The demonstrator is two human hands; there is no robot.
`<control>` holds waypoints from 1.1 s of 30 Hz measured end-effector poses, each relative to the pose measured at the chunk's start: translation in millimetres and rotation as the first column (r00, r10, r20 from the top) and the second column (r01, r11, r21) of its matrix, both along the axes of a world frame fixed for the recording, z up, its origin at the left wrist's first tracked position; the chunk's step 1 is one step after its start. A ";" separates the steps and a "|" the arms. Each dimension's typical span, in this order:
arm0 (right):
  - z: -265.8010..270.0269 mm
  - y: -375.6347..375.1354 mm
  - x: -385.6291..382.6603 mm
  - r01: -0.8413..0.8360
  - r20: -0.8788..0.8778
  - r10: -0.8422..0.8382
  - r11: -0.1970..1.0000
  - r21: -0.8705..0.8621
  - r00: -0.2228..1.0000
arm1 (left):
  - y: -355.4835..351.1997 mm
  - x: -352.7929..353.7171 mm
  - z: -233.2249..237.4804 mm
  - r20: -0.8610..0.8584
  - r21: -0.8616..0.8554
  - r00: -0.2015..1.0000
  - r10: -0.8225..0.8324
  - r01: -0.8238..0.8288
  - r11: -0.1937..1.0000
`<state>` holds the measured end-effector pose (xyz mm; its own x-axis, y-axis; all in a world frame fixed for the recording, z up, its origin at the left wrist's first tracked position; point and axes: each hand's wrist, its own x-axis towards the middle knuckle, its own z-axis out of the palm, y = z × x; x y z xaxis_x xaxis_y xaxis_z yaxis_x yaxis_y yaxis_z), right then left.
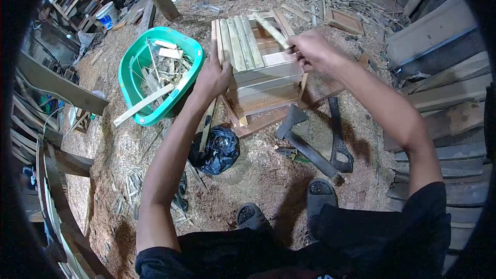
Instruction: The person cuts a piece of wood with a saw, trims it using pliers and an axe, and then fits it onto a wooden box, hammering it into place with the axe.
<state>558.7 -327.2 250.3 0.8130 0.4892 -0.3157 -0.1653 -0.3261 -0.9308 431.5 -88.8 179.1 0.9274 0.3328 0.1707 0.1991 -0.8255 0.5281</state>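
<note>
A wooden crate with slatted sides stands in front of me. Several narrow slats lie side by side across the left part of its top, and the right part is uncovered. My right hand is closed on the near end of a loose wooden slat, tilted above the uncovered part. At the crate's left edge is my left hand, its index finger stretched forward along the outermost slat and its thumb apart.
A green tub of wood scraps stands left of the crate. An axe, a handsaw and a black plastic bag lie on the floor nearer me. Stacked boards line the right side.
</note>
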 end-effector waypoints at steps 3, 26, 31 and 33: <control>-4.9 12.8 -2.8 -0.020 -0.094 0.020 1.000 0.007 0.995 | 19.2 8.5 -14.1 -0.201 0.565 0.956 -0.215 0.292 0.772; -31.5 65.2 42.2 -0.222 0.013 0.232 0.945 -0.242 0.973 | -13.9 31.9 17.0 -0.093 0.204 0.913 -0.397 0.408 0.890; -28.9 65.9 38.3 -0.207 0.022 0.222 0.936 -0.285 0.975 | -14.5 30.6 13.5 -0.087 0.247 0.906 -0.415 0.423 0.872; -30.8 66.6 39.4 -0.209 0.031 0.228 0.933 -0.293 0.973 | -15.9 30.9 12.9 -0.087 0.249 0.906 -0.413 0.422 0.872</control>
